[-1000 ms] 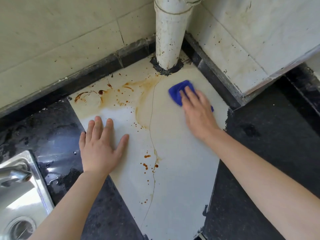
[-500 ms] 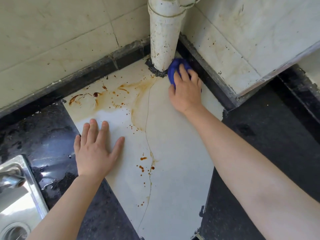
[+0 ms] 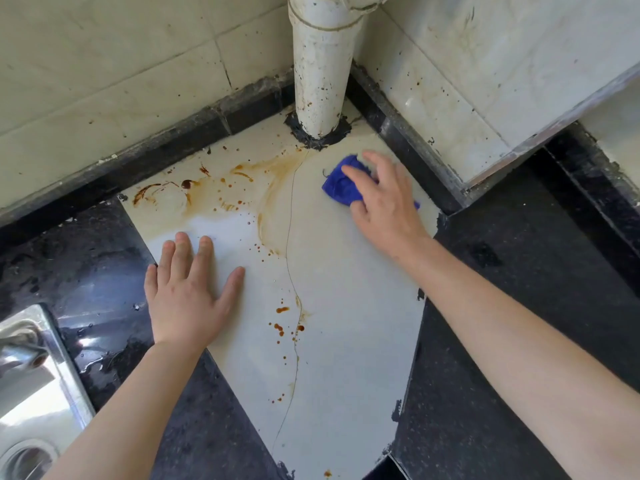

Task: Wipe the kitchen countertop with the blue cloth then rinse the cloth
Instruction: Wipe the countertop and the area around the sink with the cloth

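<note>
In the upper right-centre of the frame the blue cloth (image 3: 341, 188) lies bunched on the counter (image 3: 346, 306) under the right hand's (image 3: 384, 206) flat, spread fingers, poking out leftward, while the left hand (image 3: 187, 292) rests flat at centre-left.

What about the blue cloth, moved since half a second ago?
Yes. The blue cloth, under the right hand, has pulled back from the white pipe toward the person.

Showing bright, soft daylight throughout, with shadows falling faint and soft-edged. Glaring white off the wet black countertop (image 3: 86, 271) and the steel sink (image 3: 65, 368) at lower left. Bending straight lines toward the edges, and blurring slightly at the right hand (image 3: 384, 202).
</note>
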